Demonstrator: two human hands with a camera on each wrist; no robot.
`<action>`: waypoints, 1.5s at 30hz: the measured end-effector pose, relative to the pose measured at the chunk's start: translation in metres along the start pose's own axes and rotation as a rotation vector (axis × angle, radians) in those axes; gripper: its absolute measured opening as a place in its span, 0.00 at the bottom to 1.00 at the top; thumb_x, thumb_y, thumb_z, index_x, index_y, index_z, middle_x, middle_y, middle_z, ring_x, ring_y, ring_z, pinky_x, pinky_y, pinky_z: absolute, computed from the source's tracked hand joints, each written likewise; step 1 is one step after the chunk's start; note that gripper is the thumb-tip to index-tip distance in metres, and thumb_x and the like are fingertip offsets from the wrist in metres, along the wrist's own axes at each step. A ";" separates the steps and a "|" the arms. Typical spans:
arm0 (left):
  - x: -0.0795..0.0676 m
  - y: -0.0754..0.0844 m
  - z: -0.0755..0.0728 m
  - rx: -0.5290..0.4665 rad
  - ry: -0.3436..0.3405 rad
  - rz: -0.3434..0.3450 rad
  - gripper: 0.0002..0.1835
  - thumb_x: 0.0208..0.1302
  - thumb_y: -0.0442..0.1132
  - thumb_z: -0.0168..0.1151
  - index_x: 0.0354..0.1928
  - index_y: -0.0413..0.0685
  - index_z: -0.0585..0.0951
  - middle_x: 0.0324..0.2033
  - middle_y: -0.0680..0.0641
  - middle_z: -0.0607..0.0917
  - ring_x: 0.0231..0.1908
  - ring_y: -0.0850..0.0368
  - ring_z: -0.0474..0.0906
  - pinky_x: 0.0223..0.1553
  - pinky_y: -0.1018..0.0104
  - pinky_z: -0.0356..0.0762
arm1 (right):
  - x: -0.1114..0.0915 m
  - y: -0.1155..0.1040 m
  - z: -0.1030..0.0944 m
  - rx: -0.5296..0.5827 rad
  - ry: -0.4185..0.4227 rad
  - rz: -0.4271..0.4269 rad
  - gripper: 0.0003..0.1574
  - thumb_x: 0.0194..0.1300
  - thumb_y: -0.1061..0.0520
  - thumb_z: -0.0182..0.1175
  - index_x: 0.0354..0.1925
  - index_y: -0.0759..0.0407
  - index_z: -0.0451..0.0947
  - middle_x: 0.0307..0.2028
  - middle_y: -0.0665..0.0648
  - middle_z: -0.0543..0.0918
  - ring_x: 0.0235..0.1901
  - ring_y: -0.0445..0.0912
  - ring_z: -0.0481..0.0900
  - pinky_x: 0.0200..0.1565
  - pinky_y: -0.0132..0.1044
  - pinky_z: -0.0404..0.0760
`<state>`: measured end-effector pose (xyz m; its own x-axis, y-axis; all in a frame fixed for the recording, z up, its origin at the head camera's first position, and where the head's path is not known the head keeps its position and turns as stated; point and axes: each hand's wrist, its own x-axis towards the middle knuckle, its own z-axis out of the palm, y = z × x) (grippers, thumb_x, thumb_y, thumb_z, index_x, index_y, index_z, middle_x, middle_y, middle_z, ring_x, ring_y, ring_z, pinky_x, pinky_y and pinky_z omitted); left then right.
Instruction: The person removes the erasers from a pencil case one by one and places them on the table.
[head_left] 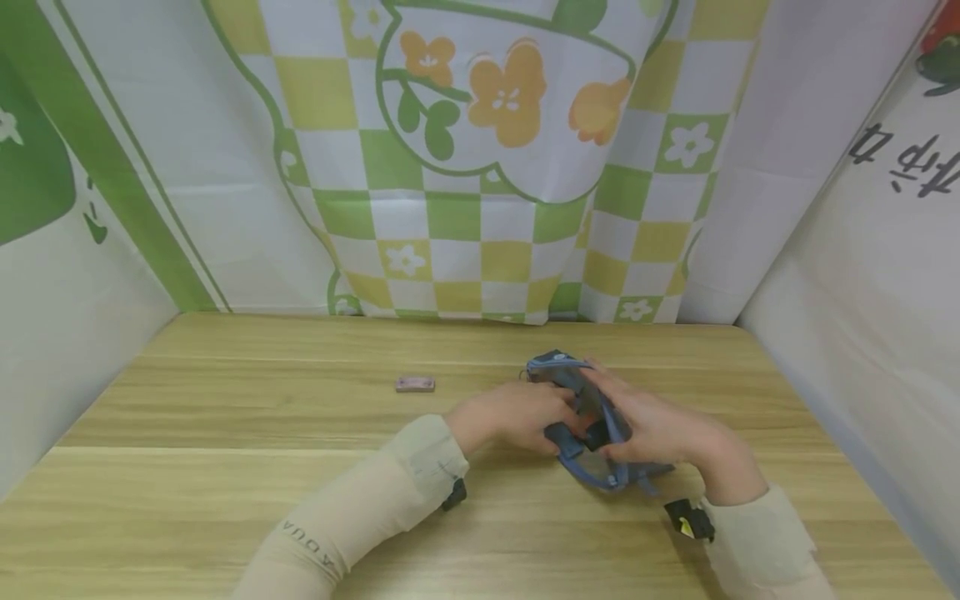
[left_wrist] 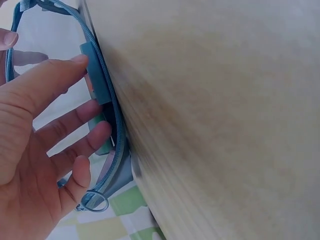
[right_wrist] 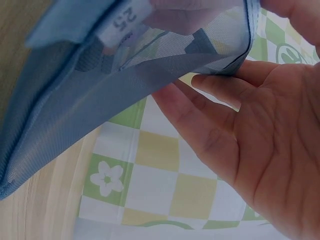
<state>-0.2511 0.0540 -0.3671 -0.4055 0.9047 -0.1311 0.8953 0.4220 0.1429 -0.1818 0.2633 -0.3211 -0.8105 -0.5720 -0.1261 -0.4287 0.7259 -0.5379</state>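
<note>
A blue mesh zip pouch [head_left: 591, 477] is tilted above the table with its mouth spread apart. My right hand [head_left: 660, 423] holds its right side, thumb at the rim and fingers against the outer mesh [right_wrist: 115, 95]. My left hand [head_left: 521, 414] reaches into the mouth. In the left wrist view, its thumb and fingertips touch a small blue block [left_wrist: 98, 72] inside the rim, with the fingers loosely spread. Dark and green items [left_wrist: 103, 146] show beside that block; their kind is unclear. A metal ring [left_wrist: 95, 200] hangs at the pouch's end.
A small pinkish bar [head_left: 415, 384] lies on the wooden table [head_left: 247, 400], left of the pouch. Behind the table hangs a checked green and yellow curtain [head_left: 450, 217]. White printed fabric [head_left: 877, 333] bounds the right side.
</note>
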 end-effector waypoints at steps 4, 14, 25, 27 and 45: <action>0.000 0.001 -0.001 -0.008 0.001 0.006 0.22 0.61 0.46 0.69 0.58 0.68 0.82 0.59 0.55 0.79 0.56 0.59 0.77 0.58 0.59 0.78 | 0.000 0.001 0.000 0.006 -0.003 -0.002 0.62 0.60 0.58 0.69 0.78 0.62 0.41 0.78 0.71 0.39 0.71 0.71 0.56 0.64 0.66 0.67; 0.002 0.001 -0.004 -0.055 -0.039 0.006 0.19 0.61 0.43 0.69 0.54 0.64 0.84 0.56 0.55 0.80 0.53 0.60 0.79 0.56 0.64 0.78 | 0.000 0.000 0.000 -0.012 0.002 0.001 0.61 0.60 0.57 0.69 0.78 0.62 0.42 0.78 0.71 0.40 0.71 0.71 0.57 0.64 0.65 0.67; 0.007 0.003 -0.002 -0.046 -0.063 0.014 0.16 0.63 0.40 0.68 0.53 0.61 0.85 0.55 0.56 0.81 0.56 0.61 0.76 0.59 0.67 0.75 | 0.000 0.003 0.001 0.013 0.002 -0.009 0.61 0.61 0.58 0.68 0.78 0.62 0.40 0.77 0.72 0.39 0.73 0.71 0.52 0.66 0.67 0.64; 0.008 0.003 -0.002 -0.040 -0.065 0.020 0.16 0.63 0.40 0.67 0.53 0.61 0.85 0.54 0.57 0.82 0.57 0.61 0.76 0.59 0.68 0.75 | 0.000 0.004 0.001 0.017 0.001 -0.012 0.61 0.61 0.58 0.68 0.78 0.62 0.40 0.77 0.72 0.39 0.73 0.71 0.51 0.66 0.67 0.63; 0.005 0.003 -0.005 -0.033 -0.063 0.059 0.13 0.65 0.38 0.65 0.50 0.60 0.85 0.50 0.58 0.84 0.57 0.59 0.75 0.61 0.65 0.73 | 0.001 0.002 0.001 -0.003 -0.007 0.006 0.62 0.62 0.54 0.68 0.79 0.61 0.38 0.77 0.72 0.41 0.73 0.71 0.52 0.65 0.67 0.65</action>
<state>-0.2513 0.0600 -0.3626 -0.3391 0.9228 -0.1829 0.9102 0.3710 0.1842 -0.1830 0.2638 -0.3226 -0.8103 -0.5702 -0.1348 -0.4251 0.7305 -0.5345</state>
